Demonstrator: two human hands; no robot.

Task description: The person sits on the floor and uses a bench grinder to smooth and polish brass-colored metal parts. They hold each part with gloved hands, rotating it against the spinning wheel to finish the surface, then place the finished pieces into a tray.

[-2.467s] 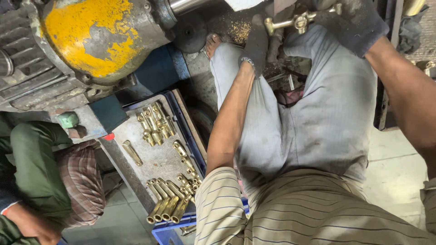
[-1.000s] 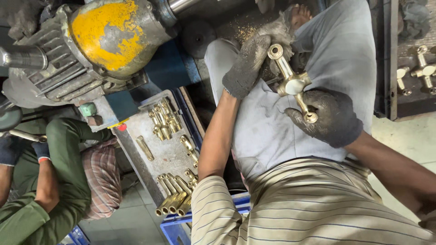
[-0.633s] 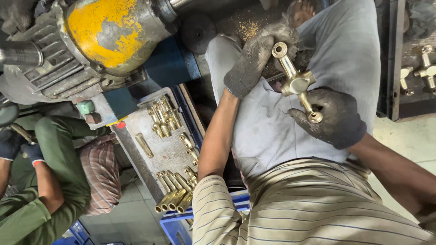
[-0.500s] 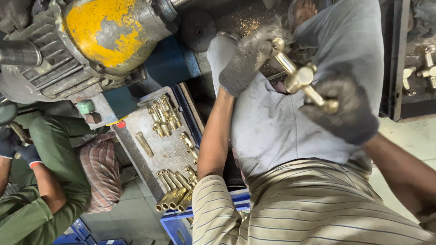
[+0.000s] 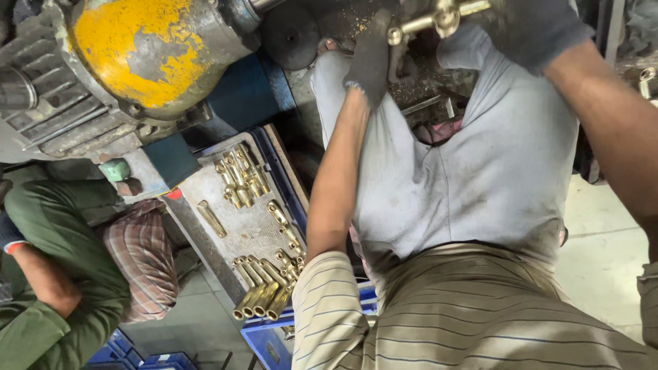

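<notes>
A yellow motor housing (image 5: 147,58) sits above a tray (image 5: 240,226) of brass tubes (image 5: 264,298).

Counts at our bench

We see two gloved hands, the left (image 5: 370,58) and right (image 5: 538,31), on one brass fitting (image 5: 439,15); one yellow motor (image 5: 147,58); one dark wheel (image 5: 293,38); one metal tray (image 5: 233,226) with four clusters of brass tubes: about eight at its far edge (image 5: 240,177), one alone at the left edge (image 5: 211,218), some five along the right edge (image 5: 286,229), roughly seven at the near corner (image 5: 264,294). One other person's arm (image 5: 41,281) shows.
</notes>
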